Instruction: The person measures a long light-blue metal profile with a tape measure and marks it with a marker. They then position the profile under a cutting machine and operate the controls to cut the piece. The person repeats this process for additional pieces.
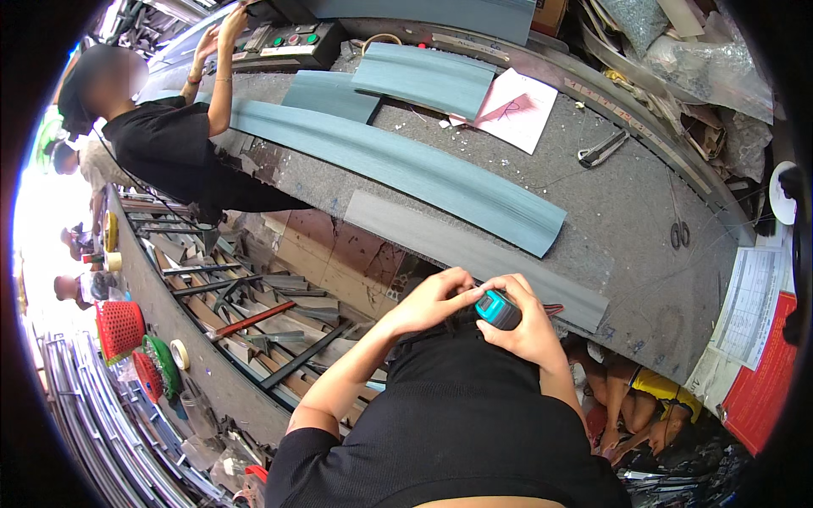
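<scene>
My right hand (532,332) grips a small teal and black tape measure (497,309) close to my chest. My left hand (430,301) meets it from the left, its fingertips pinched on the top edge of the case. Both hands hover over the near edge of the grey workbench (627,229). Just beyond them lies a flat grey strip (440,237). Behind that strip a long blue-grey profile (406,165) runs across the bench. No tape blade shows outside the case.
Two shorter blue-grey panels (423,78) lie farther back beside a white sheet with a red mark (517,108). Scissors (680,233) and a metal hand tool (601,149) lie at right. A person in black (165,140) reaches to a button box (292,41). Red baskets (118,326) hang at left.
</scene>
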The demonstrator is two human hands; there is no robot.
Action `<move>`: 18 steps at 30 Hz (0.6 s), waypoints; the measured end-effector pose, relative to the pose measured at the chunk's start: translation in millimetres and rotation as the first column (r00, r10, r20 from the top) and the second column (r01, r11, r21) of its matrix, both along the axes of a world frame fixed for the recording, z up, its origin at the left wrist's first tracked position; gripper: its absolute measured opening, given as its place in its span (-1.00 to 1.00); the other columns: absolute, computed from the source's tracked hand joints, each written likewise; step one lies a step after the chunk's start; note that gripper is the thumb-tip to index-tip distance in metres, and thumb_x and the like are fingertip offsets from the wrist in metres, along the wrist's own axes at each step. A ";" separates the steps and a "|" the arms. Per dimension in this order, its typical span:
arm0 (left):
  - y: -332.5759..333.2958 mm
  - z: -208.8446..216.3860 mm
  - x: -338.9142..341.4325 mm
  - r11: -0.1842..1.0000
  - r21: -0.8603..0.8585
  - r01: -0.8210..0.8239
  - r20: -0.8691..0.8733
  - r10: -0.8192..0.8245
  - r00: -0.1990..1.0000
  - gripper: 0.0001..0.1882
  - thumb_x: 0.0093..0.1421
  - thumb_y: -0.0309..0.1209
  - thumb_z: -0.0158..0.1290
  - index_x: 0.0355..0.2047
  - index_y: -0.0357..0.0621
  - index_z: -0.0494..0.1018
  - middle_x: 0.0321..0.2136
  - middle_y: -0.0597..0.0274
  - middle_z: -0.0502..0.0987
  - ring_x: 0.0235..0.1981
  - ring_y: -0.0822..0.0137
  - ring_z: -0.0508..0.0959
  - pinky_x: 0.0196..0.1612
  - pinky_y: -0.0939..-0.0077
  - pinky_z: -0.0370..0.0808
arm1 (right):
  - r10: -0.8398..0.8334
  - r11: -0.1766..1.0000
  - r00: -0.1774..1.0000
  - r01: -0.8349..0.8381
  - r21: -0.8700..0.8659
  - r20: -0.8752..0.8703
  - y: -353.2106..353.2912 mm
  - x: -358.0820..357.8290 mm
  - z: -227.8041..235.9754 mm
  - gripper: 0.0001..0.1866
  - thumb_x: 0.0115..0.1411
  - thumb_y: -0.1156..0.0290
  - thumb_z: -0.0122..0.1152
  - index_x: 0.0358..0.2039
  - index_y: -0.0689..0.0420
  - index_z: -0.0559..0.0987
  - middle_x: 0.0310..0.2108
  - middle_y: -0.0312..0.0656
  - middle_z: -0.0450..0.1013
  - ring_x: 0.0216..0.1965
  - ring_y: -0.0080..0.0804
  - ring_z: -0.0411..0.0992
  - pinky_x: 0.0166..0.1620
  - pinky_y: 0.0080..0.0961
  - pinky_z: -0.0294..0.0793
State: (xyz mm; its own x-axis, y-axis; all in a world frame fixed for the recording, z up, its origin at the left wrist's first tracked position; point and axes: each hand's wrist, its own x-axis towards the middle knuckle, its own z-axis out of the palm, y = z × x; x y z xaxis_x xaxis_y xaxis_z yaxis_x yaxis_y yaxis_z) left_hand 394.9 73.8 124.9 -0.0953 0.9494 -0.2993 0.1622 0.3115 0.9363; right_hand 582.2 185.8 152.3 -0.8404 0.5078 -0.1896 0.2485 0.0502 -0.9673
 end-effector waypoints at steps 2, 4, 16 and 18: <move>-13.4 1.1 -22.5 0.988 -0.038 -0.152 -0.073 0.149 0.986 -0.65 0.26 -0.17 0.17 -0.29 -0.26 0.47 -0.44 0.22 0.44 -0.37 0.44 0.41 -0.27 0.48 0.39 | 0.032 0.999 0.999 -0.033 0.040 0.025 10.2 14.7 4.5 -0.49 -0.12 0.41 0.45 -0.09 0.13 0.54 -0.15 -0.14 0.41 -0.03 -0.23 0.43 0.07 -0.36 0.38; -32.9 2.1 -75.0 0.897 -0.106 -0.430 -0.132 0.416 0.900 -0.69 0.28 -0.20 0.13 -0.31 -0.25 0.46 -0.40 0.23 0.46 -0.32 0.45 0.42 -0.18 0.47 0.41 | 0.059 0.996 0.993 -0.066 0.064 0.102 31.6 45.4 10.6 -0.48 -0.14 0.40 0.46 -0.09 0.12 0.56 -0.14 -0.15 0.40 -0.04 -0.23 0.42 0.08 -0.37 0.36; -49.6 -71.2 -193.1 0.907 -0.073 -0.414 -0.911 0.108 0.399 -0.57 0.41 0.04 -0.21 -0.07 0.00 0.43 -0.14 -0.07 0.44 -0.12 -0.18 0.49 -0.09 0.02 0.41 | -0.071 0.991 0.943 0.031 0.129 0.324 104.1 226.6 -13.6 -0.45 -0.20 0.41 0.38 -0.08 0.18 0.57 -0.17 -0.16 0.49 -0.07 -0.28 0.45 0.09 -0.42 0.33; -41.1 -74.6 -168.8 0.891 0.074 -0.448 -0.967 0.174 0.188 -0.58 0.39 0.06 -0.18 -0.07 0.07 0.45 -0.08 0.01 0.44 -0.05 -0.09 0.47 -0.01 0.04 0.37 | -0.103 0.993 0.951 0.080 0.090 0.290 99.9 221.7 -19.3 -0.49 -0.09 0.41 0.43 -0.05 0.18 0.56 -0.18 -0.22 0.52 -0.08 -0.42 0.45 0.08 -0.45 0.36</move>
State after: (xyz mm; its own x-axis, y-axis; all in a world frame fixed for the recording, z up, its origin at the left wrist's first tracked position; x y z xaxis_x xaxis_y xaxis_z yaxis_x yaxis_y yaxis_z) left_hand 226.1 32.7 50.4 -0.7045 0.7041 0.0884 0.7096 0.6980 0.0963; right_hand 803.9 285.7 133.0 -0.7027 0.6021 -0.3792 0.5283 0.0845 -0.8448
